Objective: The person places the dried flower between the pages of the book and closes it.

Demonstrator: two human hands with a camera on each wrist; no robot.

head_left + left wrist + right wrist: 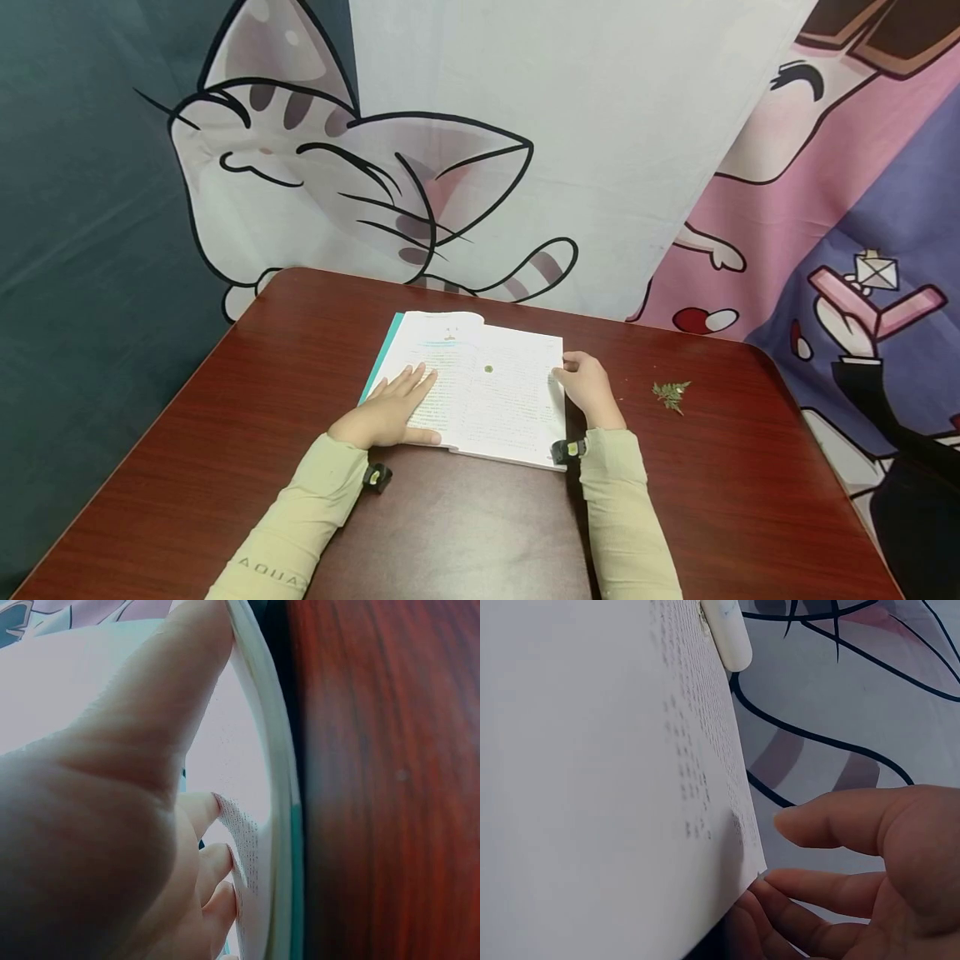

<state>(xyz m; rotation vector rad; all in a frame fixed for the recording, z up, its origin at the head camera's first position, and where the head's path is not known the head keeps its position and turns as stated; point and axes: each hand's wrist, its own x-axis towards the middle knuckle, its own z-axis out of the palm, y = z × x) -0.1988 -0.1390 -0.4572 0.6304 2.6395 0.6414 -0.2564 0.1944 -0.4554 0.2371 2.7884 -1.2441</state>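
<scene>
An open book (510, 400) with printed pages and a teal cover edge lies on the table. My left hand (390, 415) rests spread on its left page, with the thumb along the near edge. In the left wrist view, that hand's fingertips touch the page. At the book's right edge is my right hand (588, 385). The right wrist view shows its thumb (814, 819) apart from the index finger, beside the page corner, with other fingers partly hidden below the page. A small green piece (489, 368) lies on the right page, too small to identify.
A green fern-like leaf (670, 395) lies on the brown table (720, 500), right of my right hand. Behind the table hangs a cloth backdrop (637, 125) with cartoon figures. Each wrist wears a small black camera.
</scene>
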